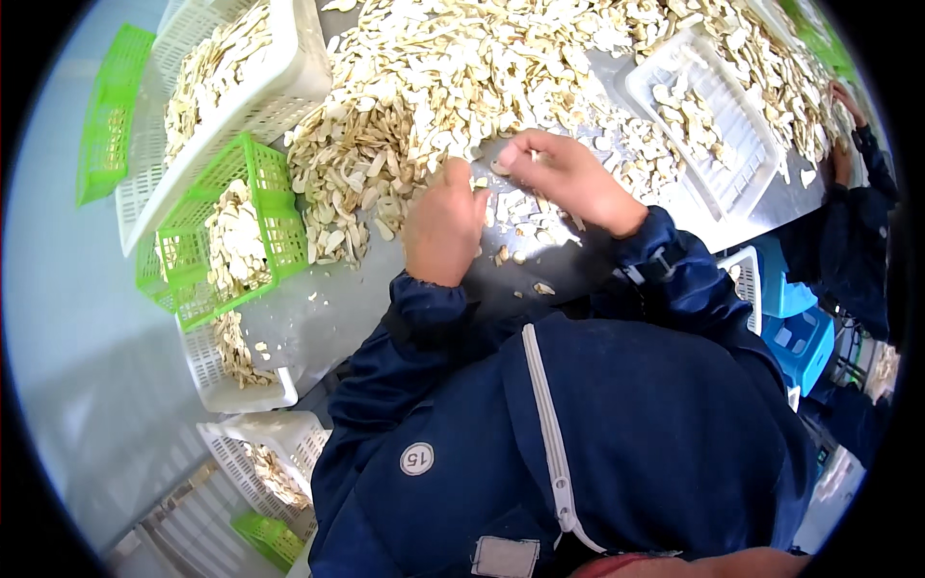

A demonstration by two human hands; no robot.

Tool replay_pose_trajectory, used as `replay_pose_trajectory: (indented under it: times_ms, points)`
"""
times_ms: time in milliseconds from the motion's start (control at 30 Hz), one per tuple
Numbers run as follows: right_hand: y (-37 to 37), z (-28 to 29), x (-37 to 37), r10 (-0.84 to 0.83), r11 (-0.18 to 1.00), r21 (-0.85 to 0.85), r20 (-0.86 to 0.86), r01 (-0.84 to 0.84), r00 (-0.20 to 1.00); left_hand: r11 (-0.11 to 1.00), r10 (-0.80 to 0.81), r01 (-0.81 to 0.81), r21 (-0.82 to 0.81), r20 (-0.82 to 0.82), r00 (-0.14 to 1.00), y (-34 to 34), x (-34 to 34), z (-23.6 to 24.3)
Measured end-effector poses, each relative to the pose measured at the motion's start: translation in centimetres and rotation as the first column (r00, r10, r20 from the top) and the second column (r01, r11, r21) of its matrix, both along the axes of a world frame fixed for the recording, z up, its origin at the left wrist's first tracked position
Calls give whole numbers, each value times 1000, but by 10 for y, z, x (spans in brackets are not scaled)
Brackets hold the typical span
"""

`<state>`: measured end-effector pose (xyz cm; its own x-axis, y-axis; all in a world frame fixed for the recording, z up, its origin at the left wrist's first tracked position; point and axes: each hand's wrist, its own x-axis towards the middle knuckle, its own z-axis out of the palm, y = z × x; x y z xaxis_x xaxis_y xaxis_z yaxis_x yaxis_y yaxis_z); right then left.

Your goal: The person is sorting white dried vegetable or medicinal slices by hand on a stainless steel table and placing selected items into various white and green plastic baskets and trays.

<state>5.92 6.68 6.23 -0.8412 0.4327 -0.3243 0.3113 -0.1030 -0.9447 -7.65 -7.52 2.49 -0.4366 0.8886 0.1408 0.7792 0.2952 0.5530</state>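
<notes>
Both of my hands are over the near edge of a big heap of pale, cream-coloured dried slices on a metal table. My left hand is closed, its fingers curled and the thumb upright; what it holds, if anything, is too small to make out. Just to its right, my right hand pinches a small dried slice between thumb and fingers. Small broken bits lie on the table below the hands. A browner pile of slices sits left of my left hand.
At left stand a green basket and a large white basket, both holding slices. A white tray is below them. A clear tray with slices lies at right. Another person's hand shows at far right, above blue stools.
</notes>
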Motion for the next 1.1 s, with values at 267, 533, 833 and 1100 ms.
replay_pose_trajectory:
  times_ms: [267, 533, 833, 1100]
  points:
    - [-2, -36, 3, 31, 585, 809, 37, -48, 999, 1000, -3, 3, 0, 64, 998, -6, -6, -1]
    - [21, -5, 59, -326, 894, -398, -258, 207, 910, 960, -174, -226, 169, 985, -5, -35, -42, 23]
    - [-5, -9, -1, 7, 999, -33, -120, -11, 993, 895, -370, -397, 201, 832, -413, -40, -30, 14]
    - [-2, 2, 80, 144, 861, 467, 158, -202, 977, 1000, -3, 11, -27, 273, 962, -18, -25, 25]
